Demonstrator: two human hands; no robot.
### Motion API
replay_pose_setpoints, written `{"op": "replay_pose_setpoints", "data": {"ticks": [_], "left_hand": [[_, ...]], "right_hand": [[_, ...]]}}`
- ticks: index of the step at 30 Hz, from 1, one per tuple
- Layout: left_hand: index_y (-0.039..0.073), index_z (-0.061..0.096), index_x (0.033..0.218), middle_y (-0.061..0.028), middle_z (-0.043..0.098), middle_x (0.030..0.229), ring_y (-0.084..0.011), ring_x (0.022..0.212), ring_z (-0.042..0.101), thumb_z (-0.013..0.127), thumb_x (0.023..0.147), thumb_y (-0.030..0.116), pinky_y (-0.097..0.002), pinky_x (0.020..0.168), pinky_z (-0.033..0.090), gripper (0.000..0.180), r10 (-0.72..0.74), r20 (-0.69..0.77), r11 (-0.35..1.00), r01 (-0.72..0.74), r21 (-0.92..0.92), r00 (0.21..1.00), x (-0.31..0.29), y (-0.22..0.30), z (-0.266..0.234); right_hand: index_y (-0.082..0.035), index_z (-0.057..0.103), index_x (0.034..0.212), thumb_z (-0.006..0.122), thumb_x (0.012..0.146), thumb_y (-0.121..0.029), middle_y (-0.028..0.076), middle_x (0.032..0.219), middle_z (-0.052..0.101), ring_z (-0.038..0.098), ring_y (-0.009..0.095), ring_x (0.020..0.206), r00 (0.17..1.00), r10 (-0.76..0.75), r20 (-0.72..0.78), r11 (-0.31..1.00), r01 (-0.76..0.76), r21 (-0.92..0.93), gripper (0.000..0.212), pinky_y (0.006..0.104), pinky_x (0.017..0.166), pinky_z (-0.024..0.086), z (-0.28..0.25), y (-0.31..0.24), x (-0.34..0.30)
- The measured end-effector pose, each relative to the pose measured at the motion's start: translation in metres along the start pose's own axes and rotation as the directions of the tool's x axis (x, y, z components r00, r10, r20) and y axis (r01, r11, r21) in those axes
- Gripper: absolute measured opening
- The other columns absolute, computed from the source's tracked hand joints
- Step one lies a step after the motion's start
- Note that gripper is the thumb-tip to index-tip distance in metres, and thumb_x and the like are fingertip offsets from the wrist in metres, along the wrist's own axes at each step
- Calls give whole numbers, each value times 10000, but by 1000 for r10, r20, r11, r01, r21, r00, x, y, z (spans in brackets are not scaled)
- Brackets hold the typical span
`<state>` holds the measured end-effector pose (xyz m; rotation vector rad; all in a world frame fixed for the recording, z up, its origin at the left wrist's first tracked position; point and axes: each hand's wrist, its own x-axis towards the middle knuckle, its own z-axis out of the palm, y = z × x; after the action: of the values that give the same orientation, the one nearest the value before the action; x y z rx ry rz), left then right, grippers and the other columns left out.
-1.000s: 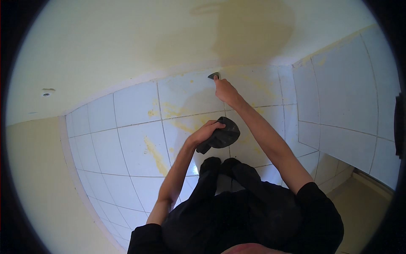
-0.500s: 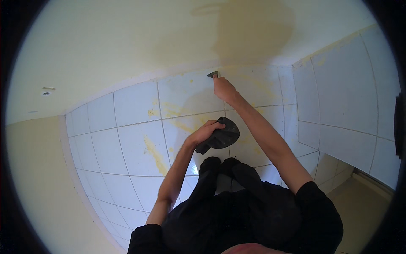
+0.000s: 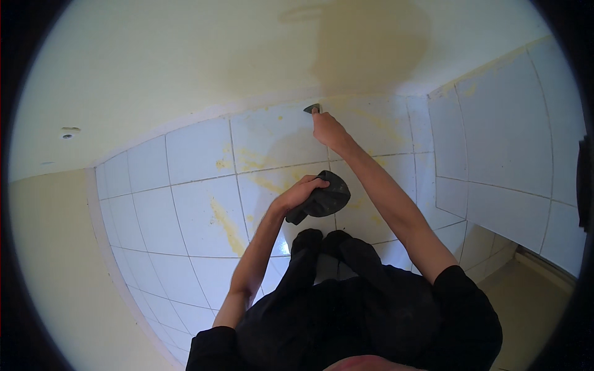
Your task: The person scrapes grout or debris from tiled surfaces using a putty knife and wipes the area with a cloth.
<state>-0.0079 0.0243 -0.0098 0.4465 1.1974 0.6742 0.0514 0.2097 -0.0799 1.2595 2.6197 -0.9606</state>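
My right hand reaches forward and is closed around a small scraper with a dark, roughly triangular blade. The blade is at the top of the white tiles, close to where they meet the cream wall; its handle is hidden in my fist. Nearer to me, my left hand grips a dark grey, rounded thing, with the thumb over its edge. It looks like a cap or a soft bowl; which one I cannot tell. Yellowish smears mark the white tiles around both hands.
A cream wall rises ahead, with a small white fitting at the left. White tiles also cover a surface at the right, beside a dark object at the picture's rim. My dark shoes are below the left hand.
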Motion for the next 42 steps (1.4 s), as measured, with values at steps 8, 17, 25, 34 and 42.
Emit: {"op": "replay_pose_setpoints", "data": {"ticks": [8,17,25,34,42], "left_hand": [[-49,618,1107,-99,661,960,-149,840,618,551,885,308,-270,782,493,426,6,3,1000,-6,11,1000,4,-7,-1],[-41,620,1112,-97,661,958,-150,834,619,544,887,305,-270,777,494,420,9,11,1000,-9,7,1000,5,-10,-4],[-48,612,1125,-104,660,968,-161,839,620,539,886,307,-272,781,494,434,5,-4,1000,-5,22,1000,1,-6,-2],[-54,607,1132,-110,659,976,-168,846,619,541,885,309,-278,790,492,444,6,2,1000,-6,16,1000,0,-6,-1],[-48,616,1118,-102,660,971,-158,849,616,544,886,308,-272,792,488,431,16,12,1000,-16,20,1000,4,-10,-3]], "right_hand": [[125,523,1115,458,860,-55,308,908,643,656,409,885,1000,-3,20,1000,3,-26,318,469,764,545,-1,1,2],[118,525,1120,442,871,-51,290,905,653,664,397,873,999,-33,-1,999,33,-42,313,461,752,551,0,0,0],[120,515,1158,435,871,-44,300,959,642,655,386,918,998,-20,54,999,22,-42,340,456,778,544,-3,-3,2],[117,515,1158,428,880,-57,287,950,648,652,395,924,999,-11,37,999,12,-41,339,468,771,544,-3,-5,0],[99,544,1091,435,884,-62,294,938,647,667,393,873,1000,-30,-7,997,29,-73,284,457,728,559,0,-2,2]]}}
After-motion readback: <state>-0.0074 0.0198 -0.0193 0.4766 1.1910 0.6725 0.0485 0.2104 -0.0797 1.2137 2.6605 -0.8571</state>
